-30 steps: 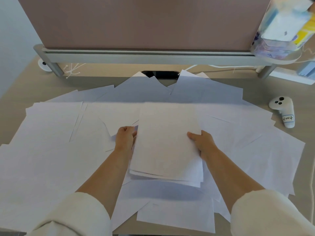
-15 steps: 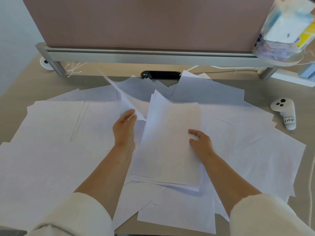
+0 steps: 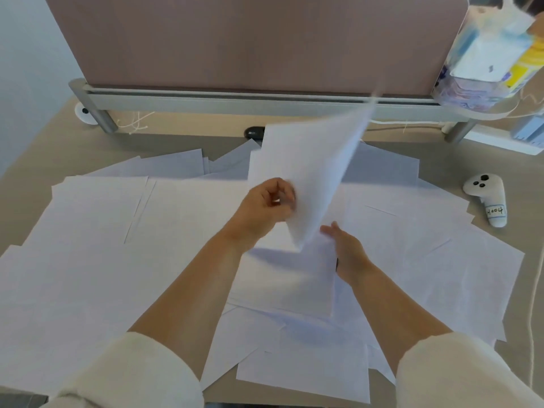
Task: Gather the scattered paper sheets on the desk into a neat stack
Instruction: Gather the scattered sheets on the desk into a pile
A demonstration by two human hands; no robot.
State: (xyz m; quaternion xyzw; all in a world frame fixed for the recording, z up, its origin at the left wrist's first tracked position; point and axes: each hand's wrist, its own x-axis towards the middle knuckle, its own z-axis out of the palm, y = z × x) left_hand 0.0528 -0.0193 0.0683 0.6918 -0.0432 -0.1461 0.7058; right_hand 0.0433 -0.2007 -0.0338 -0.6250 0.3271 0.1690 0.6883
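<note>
The left hand (image 3: 265, 206) pinched a thin white paper sheet (image 3: 309, 166), tilted up. The right hand (image 3: 348, 251) lay open against the white paper pile (image 3: 282, 284).

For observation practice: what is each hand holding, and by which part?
Left hand pinches a lifted sheet by its left edge; right hand holds nothing.

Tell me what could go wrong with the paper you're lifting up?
The thin white paper sheet is pinched at one edge by the left hand and looks blurred, so it might slip or crease. The right hand only lies open at the edge of the white paper stack, which could skew. Loose white sheets nearby may slide.
</note>
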